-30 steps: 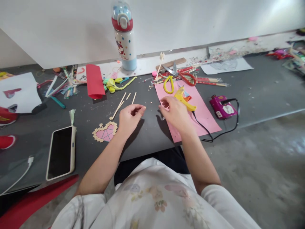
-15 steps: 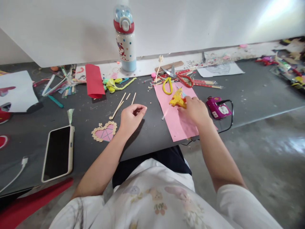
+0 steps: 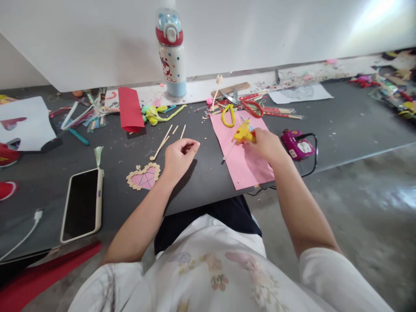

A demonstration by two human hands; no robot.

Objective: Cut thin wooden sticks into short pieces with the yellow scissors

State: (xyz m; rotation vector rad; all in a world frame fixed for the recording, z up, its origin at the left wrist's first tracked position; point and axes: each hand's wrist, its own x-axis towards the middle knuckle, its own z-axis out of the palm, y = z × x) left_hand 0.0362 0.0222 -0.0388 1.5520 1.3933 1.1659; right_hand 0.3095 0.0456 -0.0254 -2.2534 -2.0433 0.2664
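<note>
My right hand [image 3: 264,145] is wrapped round a yellow hot glue gun [image 3: 243,133], held over a pink sheet of paper [image 3: 242,175]. A clear glue stick [image 3: 229,151] sticks out of the gun toward the lower left. My left hand [image 3: 180,158] is raised just above the dark table, thumb and fingers pinched together; anything between them is too small to make out. To its left lies a pink heart [image 3: 143,177] edged with small pale pieces and crossed by thin lines. Several thin wooden sticks [image 3: 161,145] lie behind the left hand.
Scissors [image 3: 238,104] with a red and a yellow handle lie at the paper's far edge. A drink bottle [image 3: 171,56] stands at the back. Right of my right hand is a purple box with a black cord [image 3: 297,145]. A phone [image 3: 82,206] lies at left.
The glue gun has shifted slightly in my right hand, and more of its glue stick shows over the paper. My left hand stays pinched in nearly the same place.
</note>
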